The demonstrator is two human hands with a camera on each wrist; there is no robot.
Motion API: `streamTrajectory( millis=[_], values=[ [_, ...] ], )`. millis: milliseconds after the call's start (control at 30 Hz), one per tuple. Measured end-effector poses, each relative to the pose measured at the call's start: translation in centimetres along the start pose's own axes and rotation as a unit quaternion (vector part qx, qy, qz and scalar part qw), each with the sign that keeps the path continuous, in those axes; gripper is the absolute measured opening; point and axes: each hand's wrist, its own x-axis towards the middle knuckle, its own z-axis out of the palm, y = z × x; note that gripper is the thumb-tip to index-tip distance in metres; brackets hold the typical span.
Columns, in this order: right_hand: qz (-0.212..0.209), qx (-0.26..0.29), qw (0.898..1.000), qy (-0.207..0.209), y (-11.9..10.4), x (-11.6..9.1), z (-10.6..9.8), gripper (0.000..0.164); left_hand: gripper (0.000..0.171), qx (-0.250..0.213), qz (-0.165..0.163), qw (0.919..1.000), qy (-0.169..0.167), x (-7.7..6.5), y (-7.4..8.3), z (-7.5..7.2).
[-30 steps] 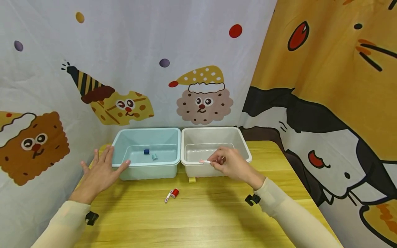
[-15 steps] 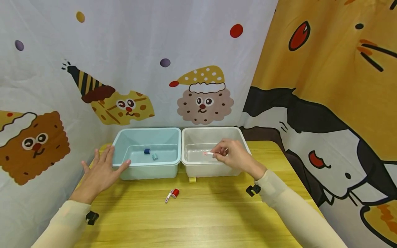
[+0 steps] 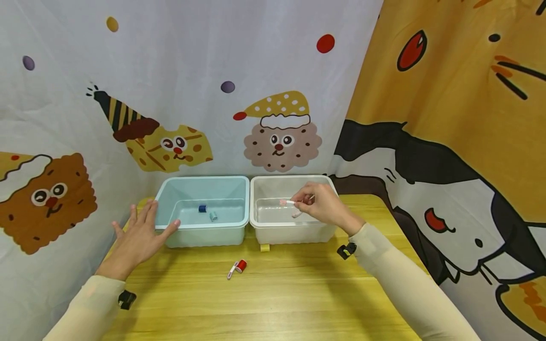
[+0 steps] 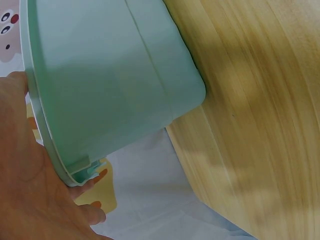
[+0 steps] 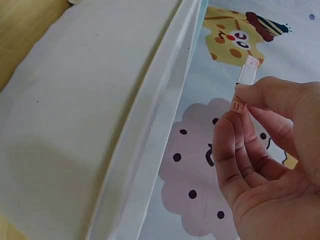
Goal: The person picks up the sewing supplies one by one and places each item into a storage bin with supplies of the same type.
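Observation:
My right hand (image 3: 322, 203) pinches a small folded tape measure (image 5: 238, 106) between thumb and fingertips, above the white bin (image 3: 337, 228). Printed numbers and a white band show on the tape in the right wrist view. Just below the fingers in the head view is a small pale piece (image 3: 296, 214); I cannot tell whether it belongs to the tape. My left hand (image 3: 136, 239) rests with spread fingers on the front left corner of the light blue bin (image 3: 204, 237). Inside that bin lie a dark blue thread spool (image 3: 202, 208) and a light blue spool (image 3: 213, 216).
On the wooden table (image 3: 273, 303), in front of the bins, a red thread spool (image 3: 241, 266) lies against a narrow white-banded strip (image 3: 232, 270). A yellow tab (image 3: 265, 247) sticks out under the white bin. Behind the table hangs a printed curtain (image 3: 179, 61).
My right hand has moved away from me with the tape measure, from the white bin's front rim to above its inside. My left hand has stayed on the blue bin.

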Motion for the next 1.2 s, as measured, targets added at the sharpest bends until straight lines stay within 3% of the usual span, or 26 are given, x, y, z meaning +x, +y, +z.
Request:
streamTrajectory(
  millis=[333, 1200],
  values=[
    [0.010, -0.003, 1.000, 0.015, 1.1, 1.3, -0.5, 0.009, 0.118, 0.001, 0.003, 1.0000, 0.001, 0.1, 0.0, 0.0],
    [0.064, -0.005, 0.998, -0.028, 4.1, 6.1, -0.7, 0.011, 0.120, 0.002, 0.002, 1.0000, 0.000, 0.1, 0.0, 0.0]
  ],
)
